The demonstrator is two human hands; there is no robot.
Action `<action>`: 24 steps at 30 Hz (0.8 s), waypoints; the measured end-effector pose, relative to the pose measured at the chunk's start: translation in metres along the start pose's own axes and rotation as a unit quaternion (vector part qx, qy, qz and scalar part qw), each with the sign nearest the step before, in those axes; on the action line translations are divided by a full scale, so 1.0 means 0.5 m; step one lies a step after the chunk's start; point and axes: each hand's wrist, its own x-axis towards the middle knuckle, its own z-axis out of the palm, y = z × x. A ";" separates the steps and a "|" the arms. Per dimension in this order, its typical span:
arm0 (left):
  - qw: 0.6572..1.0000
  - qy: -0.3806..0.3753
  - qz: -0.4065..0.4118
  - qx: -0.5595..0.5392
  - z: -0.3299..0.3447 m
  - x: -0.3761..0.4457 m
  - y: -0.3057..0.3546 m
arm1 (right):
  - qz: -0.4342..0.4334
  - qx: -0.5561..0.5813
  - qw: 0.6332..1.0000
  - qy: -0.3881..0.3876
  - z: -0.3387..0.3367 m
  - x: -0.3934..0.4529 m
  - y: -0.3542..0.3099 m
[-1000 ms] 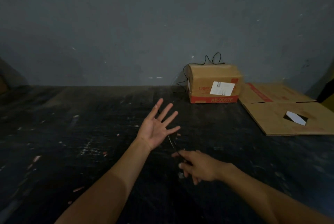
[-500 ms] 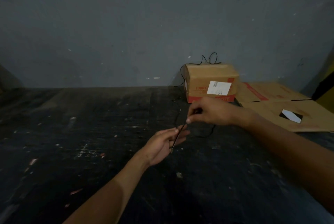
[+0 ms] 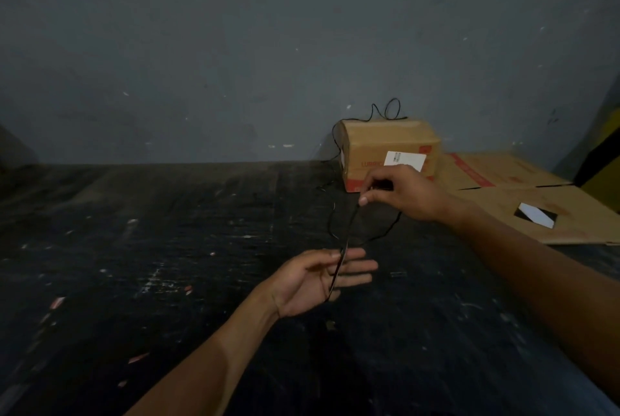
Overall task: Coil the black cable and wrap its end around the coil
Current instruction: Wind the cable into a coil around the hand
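Observation:
A thin black cable (image 3: 349, 234) runs taut between my two hands over the dark table. My left hand (image 3: 318, 278) is palm up, thumb pressing the cable against the fingers, a short end hanging below the palm. My right hand (image 3: 399, 194) is farther back and higher, pinching the cable between thumb and forefinger. From there a loose loop of cable (image 3: 389, 231) sags to the table and the rest trails back, up over the cardboard box (image 3: 379, 144) by the wall.
A flattened cardboard sheet (image 3: 543, 201) with a cut-out hole lies at the right. The dark, scuffed table (image 3: 167, 264) reaches to a grey wall. A small bit of debris (image 3: 330, 325) lies near my left wrist.
A second ago my left hand was spread with nothing in it and my right hand low near the table. My right hand has since risen and moved back with the cable; my left hand has closed on it.

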 end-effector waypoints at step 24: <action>0.984 -0.072 0.144 -0.081 0.006 0.027 0.131 | 0.092 0.149 0.980 -0.092 0.332 -0.154 0.008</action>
